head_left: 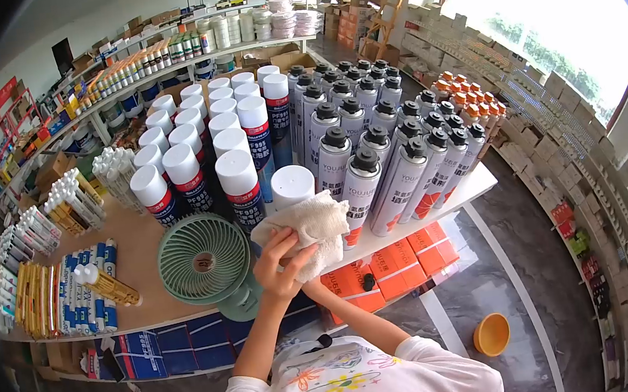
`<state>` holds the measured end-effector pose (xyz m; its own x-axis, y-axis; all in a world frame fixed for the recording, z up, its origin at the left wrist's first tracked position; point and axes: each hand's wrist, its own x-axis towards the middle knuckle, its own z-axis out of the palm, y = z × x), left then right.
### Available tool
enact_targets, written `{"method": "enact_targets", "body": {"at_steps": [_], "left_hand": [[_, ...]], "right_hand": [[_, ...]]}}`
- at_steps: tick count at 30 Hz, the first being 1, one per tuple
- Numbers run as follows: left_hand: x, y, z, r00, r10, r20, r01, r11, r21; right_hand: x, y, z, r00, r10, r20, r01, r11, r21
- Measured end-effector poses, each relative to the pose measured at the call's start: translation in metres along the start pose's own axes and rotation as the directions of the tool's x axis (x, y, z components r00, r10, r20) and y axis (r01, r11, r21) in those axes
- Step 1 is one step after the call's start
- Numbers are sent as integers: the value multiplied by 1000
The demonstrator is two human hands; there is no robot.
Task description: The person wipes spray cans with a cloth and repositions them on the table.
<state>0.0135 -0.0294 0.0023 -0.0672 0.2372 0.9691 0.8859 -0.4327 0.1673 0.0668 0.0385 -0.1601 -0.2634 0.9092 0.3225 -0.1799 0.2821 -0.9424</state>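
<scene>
A cream cloth (310,227) is gripped in my left hand (282,265), whose fingers press it against a white-capped can (292,184) at the table's front edge. My right hand (314,287) is lower down, mostly hidden behind the cloth and my left hand, so its fingers do not show. Rows of white-capped cans with dark labels (242,192) stand behind and left of the cloth. To the right are silver cans with black tops (362,187). A green fan (205,262) stands to the left of my hands.
Tubes (96,287) lie and stand on the table's left part. Orange-topped bottles (465,97) are at the back right. Below the table edge sit orange boxes (396,268) and blue boxes (176,347). A yellow bowl (492,334) is on the floor.
</scene>
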Motion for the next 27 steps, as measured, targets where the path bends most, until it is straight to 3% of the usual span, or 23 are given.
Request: {"method": "enact_targets", "body": {"at_steps": [3,7,9,11,15,18,19,21,26,27], "left_hand": [[8,-6,-2,999,10,-36,-11,1000,-24],[-40,-20,-4,1000,-6,-3,6,1000,0],[-58,-19,-7,986,-158,46,161,986,-52],[-60,-13,-14,974,-220,54,223,974,-44],[-31,-13,-25,986,-140,96,144,989,-38],[-7,-8,-29,997,-82,0,81,994,-71],[0,-4,-30,997,-81,2,81,994,-67],[11,0,-30,996,-74,-47,70,994,-90],[-2,-8,-13,996,-81,36,85,990,-115],[-10,-10,-9,996,-75,39,79,990,-115]], "right_hand": [[-1,0,-2,1000,-11,6,11,1000,13],[9,1,-9,1000,-6,6,6,1000,-3],[12,1,-17,1000,-3,13,4,1000,-19],[11,4,-24,999,9,32,-8,999,-38],[13,-1,-41,995,-11,98,22,993,-112],[16,-4,-48,976,-145,163,184,949,-258],[17,-3,-49,985,-77,151,88,994,-66],[23,-2,-54,988,-15,153,-6,991,137],[46,-40,-90,870,137,474,-79,987,-140],[45,-42,-87,872,148,467,-91,986,-142]]}}
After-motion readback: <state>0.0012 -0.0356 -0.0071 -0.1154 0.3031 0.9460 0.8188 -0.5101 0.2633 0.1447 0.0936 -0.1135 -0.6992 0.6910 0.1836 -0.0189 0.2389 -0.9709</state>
